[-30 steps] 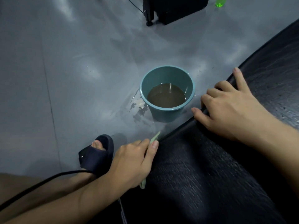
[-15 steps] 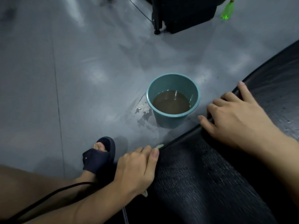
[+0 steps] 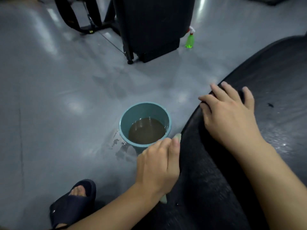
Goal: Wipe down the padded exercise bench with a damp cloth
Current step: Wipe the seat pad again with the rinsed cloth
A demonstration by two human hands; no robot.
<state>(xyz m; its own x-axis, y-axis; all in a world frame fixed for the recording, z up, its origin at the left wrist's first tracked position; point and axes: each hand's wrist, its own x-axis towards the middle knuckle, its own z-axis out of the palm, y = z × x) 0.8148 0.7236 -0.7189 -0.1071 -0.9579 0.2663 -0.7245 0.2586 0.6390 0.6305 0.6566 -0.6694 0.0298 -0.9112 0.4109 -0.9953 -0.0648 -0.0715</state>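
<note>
The black padded bench [image 3: 216, 188] fills the right and lower right. My left hand [image 3: 157, 165] holds a pale green cloth [image 3: 177, 136] against the bench's left side edge; only the cloth's tips show above my fingers and below my wrist. My right hand [image 3: 229, 115] rests on the bench's top near its edge, fingers spread and straight. Wet patches shine on the padding to the right [image 3: 274, 133].
A teal bucket [image 3: 126, 120] of murky brown water stands on the grey floor beside the bench, with splashes next to it. My foot in a dark slipper [image 3: 73, 201] is at lower left. A black machine base [image 3: 149, 27] and a green spray bottle [image 3: 189, 40] stand farther back.
My left hand has slid forward along the bench's side edge with the cloth, nearer the bucket. My right hand has moved farther along the top. The view has tilted up.
</note>
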